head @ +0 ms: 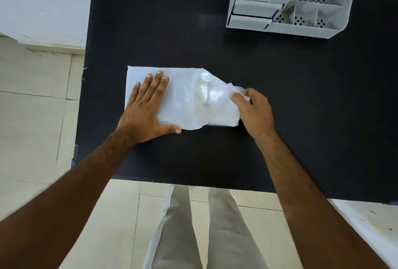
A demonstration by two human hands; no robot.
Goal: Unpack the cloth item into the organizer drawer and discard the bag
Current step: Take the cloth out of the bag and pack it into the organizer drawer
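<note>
Two hands on clear plastic bag [181, 96], long axis left-right. Left hand [146, 109] flat, fingers spread, pinning closed end. Right hand [254, 111] pinches white cloth [224, 115] at open right end; pull goes rightward.

Under my hands the bag [172, 96] is thin translucent plastic, glossy and crinkled toward its right end, where white cloth [224, 115] shows, soft and matt. The table [215, 42] is smooth matt black. The organizer [301, 29] looks like matt grey-white plastic, its compartment floors perforated.
</note>
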